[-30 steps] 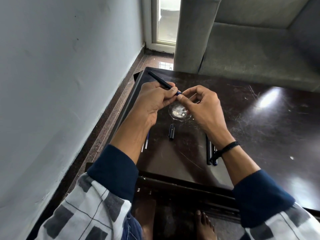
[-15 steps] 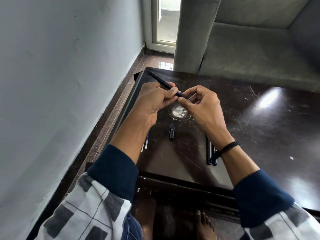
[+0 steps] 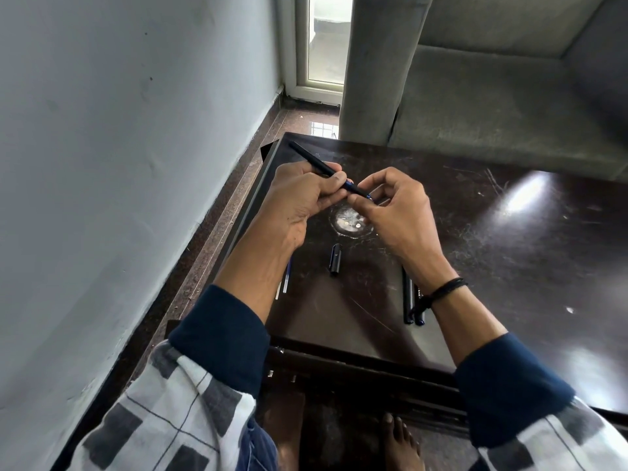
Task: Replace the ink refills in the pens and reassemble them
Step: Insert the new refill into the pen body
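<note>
Pens (image 3: 407,300) and cap (image 3: 335,258) lie on the table (image 3: 509,283), nearer than the fingers (image 3: 377,176). Left hand (image 3: 299,202) clamps the pen barrel (image 3: 306,154); right hand (image 3: 401,212) pinches its blue tip end (image 3: 359,192) just beside the left fingertips. Skewed twisting could cross-thread the joint or drop the tip.

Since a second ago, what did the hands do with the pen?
The front end of the pen now shows more between the left grip and the right grip, whose thumb dipped slightly. Both still hold it. The cap, refills and other pens stayed put on the table.
</note>
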{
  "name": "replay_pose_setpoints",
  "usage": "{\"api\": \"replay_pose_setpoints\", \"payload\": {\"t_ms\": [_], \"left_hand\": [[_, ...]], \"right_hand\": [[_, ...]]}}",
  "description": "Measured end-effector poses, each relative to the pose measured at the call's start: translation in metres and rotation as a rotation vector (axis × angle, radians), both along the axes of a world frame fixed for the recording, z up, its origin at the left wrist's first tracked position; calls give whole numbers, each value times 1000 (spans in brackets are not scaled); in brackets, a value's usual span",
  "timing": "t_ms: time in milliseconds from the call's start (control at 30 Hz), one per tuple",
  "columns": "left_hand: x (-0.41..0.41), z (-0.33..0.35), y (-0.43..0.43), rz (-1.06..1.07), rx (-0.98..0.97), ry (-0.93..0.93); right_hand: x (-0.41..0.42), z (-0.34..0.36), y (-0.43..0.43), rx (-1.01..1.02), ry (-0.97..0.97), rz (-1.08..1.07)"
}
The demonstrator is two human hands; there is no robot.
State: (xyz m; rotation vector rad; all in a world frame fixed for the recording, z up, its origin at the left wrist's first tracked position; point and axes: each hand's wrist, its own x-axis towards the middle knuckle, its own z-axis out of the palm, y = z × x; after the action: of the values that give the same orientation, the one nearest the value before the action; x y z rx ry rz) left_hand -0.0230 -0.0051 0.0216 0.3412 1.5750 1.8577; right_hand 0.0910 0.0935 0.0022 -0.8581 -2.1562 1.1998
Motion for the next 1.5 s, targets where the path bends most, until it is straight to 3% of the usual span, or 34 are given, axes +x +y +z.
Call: {"api": "replay_pose_setpoints", "payload": {"t_ms": [1500], "left_hand": [[2, 1, 0, -7, -24, 16]], "right_hand": [[-1, 2, -1, -6, 14, -14]]}}
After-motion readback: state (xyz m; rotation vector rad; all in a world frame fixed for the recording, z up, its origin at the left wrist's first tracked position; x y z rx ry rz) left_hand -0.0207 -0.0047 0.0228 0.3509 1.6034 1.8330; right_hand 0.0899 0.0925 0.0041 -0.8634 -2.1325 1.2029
